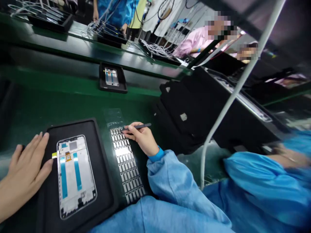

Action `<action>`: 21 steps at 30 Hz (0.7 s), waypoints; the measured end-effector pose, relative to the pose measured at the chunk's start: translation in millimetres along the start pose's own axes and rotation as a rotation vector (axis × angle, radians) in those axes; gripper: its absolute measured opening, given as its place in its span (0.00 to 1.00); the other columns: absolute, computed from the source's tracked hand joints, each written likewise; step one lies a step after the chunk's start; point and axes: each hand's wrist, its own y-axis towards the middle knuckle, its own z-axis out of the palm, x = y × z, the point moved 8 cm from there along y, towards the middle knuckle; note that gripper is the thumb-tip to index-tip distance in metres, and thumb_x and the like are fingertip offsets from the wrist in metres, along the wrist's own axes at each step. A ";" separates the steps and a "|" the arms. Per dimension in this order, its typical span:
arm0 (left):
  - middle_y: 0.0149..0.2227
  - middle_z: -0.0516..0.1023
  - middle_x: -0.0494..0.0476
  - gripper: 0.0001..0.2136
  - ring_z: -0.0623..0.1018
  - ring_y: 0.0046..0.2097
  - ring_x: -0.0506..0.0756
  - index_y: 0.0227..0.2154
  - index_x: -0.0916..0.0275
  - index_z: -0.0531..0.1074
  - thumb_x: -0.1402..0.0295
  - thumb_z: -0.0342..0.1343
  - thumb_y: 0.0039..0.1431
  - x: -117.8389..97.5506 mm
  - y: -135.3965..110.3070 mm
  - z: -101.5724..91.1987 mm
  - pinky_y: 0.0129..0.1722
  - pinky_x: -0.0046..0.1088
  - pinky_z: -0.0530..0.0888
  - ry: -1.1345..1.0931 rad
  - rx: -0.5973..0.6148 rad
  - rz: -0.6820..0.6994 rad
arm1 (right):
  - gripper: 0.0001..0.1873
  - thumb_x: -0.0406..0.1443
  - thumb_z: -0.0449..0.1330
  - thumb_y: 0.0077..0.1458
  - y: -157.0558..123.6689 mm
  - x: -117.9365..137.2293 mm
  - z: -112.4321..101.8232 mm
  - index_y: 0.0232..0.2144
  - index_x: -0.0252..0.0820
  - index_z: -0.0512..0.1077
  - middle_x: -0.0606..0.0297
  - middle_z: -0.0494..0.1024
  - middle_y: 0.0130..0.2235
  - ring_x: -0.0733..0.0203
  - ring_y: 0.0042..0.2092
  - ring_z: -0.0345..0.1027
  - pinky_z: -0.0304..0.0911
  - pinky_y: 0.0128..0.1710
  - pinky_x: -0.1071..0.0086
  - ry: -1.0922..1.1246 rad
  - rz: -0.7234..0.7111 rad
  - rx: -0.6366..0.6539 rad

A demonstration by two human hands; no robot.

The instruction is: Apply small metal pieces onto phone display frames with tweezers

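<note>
My left hand (25, 171) lies flat with its fingers apart on the left rim of a black rubber tray (73, 126), close to a yellow flex tab (54, 155). That tab sticks out from a phone display frame (76, 176), which lies face down in the tray with blue adhesive strips on its white back. My right hand (142, 139) grips a slim black pen-like tool (139, 127). Its tip sits just over a sheet of small grey-white label strips (126, 165), to the right of the tray. I cannot tell whether the tip touches the sheet.
The tray and labels sit on a green conveyor belt (73, 87), with another tray holding a display (112, 77) farther along. A black padded cover (184, 113) and a white cable (233, 97) stand at right. A blurred hand (289, 158) in a blue sleeve is there too. Cabled trays and co-workers are behind.
</note>
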 end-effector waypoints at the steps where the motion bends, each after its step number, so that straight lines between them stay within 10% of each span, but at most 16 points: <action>1: 0.72 0.50 0.54 0.31 0.56 0.70 0.71 0.70 0.44 0.29 0.60 0.38 0.70 -4.4 -1.0 -0.4 0.65 0.65 0.54 -0.003 -0.005 -0.004 | 0.22 0.47 0.74 0.42 -0.1 -1.1 -0.9 0.31 0.41 0.70 0.65 0.80 0.35 0.62 0.37 0.79 0.77 0.39 0.69 -0.011 -0.008 0.000; 5: 0.72 0.47 0.64 0.33 0.56 0.69 0.75 0.71 0.51 0.30 0.60 0.41 0.69 -44.7 10.9 -18.0 0.62 0.69 0.56 0.065 -0.096 0.065 | 0.21 0.48 0.71 0.46 3.9 1.7 -9.6 0.33 0.41 0.70 0.66 0.78 0.33 0.61 0.36 0.79 0.78 0.36 0.69 -0.096 -0.059 -0.046; 12: 0.67 0.62 0.63 0.25 0.61 0.68 0.70 0.66 0.50 0.58 0.51 0.44 0.69 -167.6 76.9 -8.7 0.64 0.65 0.53 0.026 0.012 0.646 | 0.19 0.45 0.72 0.45 14.1 -4.9 -14.5 0.32 0.41 0.70 0.69 0.77 0.28 0.64 0.30 0.78 0.78 0.33 0.70 -0.105 -0.003 -0.024; 21: 0.63 0.68 0.70 0.23 0.68 0.63 0.71 0.57 0.51 0.72 0.48 0.44 0.68 -187.0 105.4 32.9 0.62 0.67 0.54 0.087 0.154 0.705 | 0.20 0.45 0.72 0.44 16.4 -7.1 -5.3 0.31 0.41 0.70 0.71 0.77 0.26 0.66 0.28 0.78 0.77 0.32 0.73 -0.094 0.005 0.023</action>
